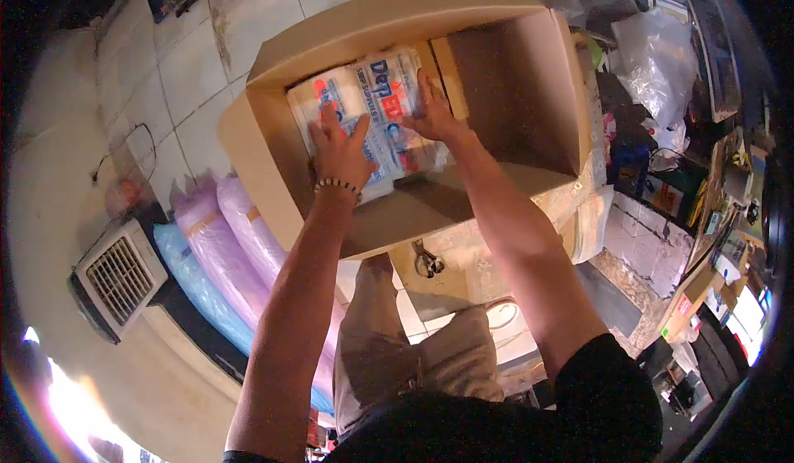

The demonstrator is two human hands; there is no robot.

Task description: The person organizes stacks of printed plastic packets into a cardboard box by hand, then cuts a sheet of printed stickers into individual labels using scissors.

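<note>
An open cardboard box [513,161] stands in front of me with its flaps folded outward. In its left part lies a plastic-wrapped pack [376,124] with blue and red print. Fingers spread, my left hand [341,153] rests on the left side of the pack; a beaded bracelet circles that wrist. My right hand [434,116] lies at the pack's right edge, fingers also apart. Beside the right hand, a cardboard piece [449,74] stands against the pack inside the box. The pack's underside is hidden.
Scissors [428,260] lie on cardboard below the box. Pink plastic-wrapped rolls [217,231] and a blue roll [198,277] lean at the left, near a vented white appliance [120,279]. Clear plastic bags [657,62] and a cluttered shelf [719,240] are at the right.
</note>
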